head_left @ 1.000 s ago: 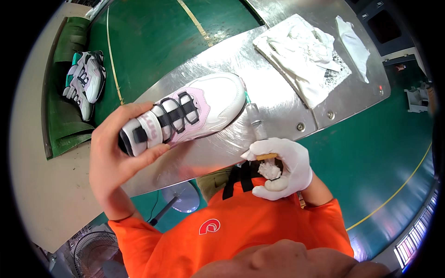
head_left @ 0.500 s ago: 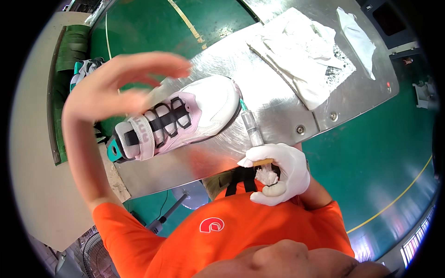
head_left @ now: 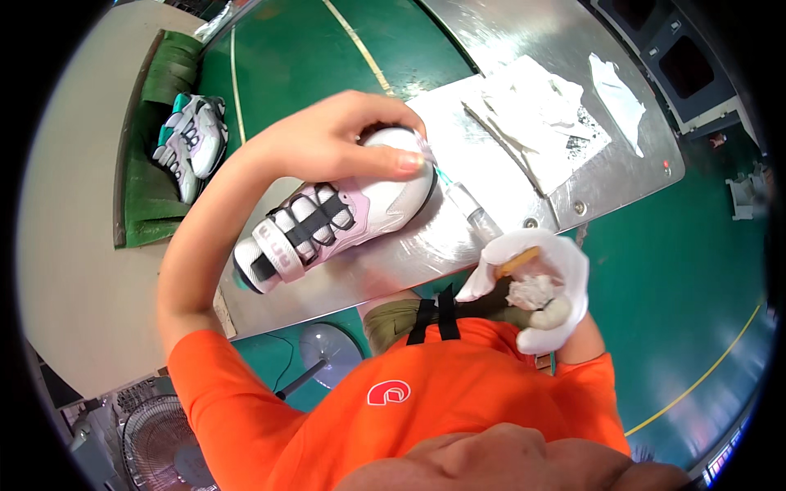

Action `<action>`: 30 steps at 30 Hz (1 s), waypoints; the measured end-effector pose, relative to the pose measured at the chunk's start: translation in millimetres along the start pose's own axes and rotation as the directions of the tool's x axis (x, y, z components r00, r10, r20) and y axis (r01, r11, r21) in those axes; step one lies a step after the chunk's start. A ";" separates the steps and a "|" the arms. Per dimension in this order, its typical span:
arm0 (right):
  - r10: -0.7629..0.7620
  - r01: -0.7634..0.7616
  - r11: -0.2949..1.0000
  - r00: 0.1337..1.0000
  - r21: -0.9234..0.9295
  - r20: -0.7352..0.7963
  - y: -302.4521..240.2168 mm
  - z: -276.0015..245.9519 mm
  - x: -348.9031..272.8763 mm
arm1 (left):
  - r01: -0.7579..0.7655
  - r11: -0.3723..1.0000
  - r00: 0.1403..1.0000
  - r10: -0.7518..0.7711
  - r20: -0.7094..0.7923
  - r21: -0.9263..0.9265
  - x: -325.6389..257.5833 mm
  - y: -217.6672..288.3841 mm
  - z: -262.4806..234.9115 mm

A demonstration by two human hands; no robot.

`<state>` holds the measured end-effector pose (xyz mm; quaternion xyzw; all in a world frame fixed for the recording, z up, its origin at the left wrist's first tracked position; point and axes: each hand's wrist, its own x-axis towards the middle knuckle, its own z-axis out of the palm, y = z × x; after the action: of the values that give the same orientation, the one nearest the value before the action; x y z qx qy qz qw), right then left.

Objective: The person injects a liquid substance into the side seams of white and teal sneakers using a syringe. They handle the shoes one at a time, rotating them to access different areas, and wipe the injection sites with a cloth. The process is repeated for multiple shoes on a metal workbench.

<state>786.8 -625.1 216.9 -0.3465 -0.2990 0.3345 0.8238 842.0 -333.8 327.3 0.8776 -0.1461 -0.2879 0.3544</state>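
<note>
Sneaker [head_left: 344, 217], mid-frame on the metal table [head_left: 491, 33], gripped at its toe by the bare left hand [head_left: 336, 139]; the gloved right hand [head_left: 536, 286], lower right, is closed around a rag [head_left: 532, 290].

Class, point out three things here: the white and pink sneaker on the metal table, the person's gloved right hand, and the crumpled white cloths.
white and pink sneaker [head_left: 344, 217]: head view, on its strapped upper.
gloved right hand [head_left: 544, 286]: head view, on its palm.
crumpled white cloths [head_left: 532, 114]: head view, on the pile's middle.

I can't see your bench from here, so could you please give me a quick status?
Left hand bare, gripping sneaker toe on metal table. Right hand gloved, closed on rag and brush. Clear bottle beside toe.
</note>
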 end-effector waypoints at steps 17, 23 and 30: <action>0.172 -0.099 0.959 0.948 -0.265 0.268 -24.1 65.8 136.1 | -0.688 0.629 0.463 -0.005 -0.886 -0.363 -132.2 -75.6 38.4; 0.215 -0.179 0.960 0.963 -0.213 0.161 2.9 58.6 151.7 | -0.702 0.582 0.355 -0.215 -0.910 -0.411 -127.8 -113.1 49.8; 0.282 -0.286 0.958 0.946 0.005 0.158 27.2 40.2 147.8 | -0.716 0.437 0.353 -0.447 -0.822 -0.545 -128.7 -147.6 57.6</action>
<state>836.6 -483.5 257.9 -0.3471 -0.3048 0.4799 0.7459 712.7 -201.3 241.1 0.5206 0.1621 0.2684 0.7942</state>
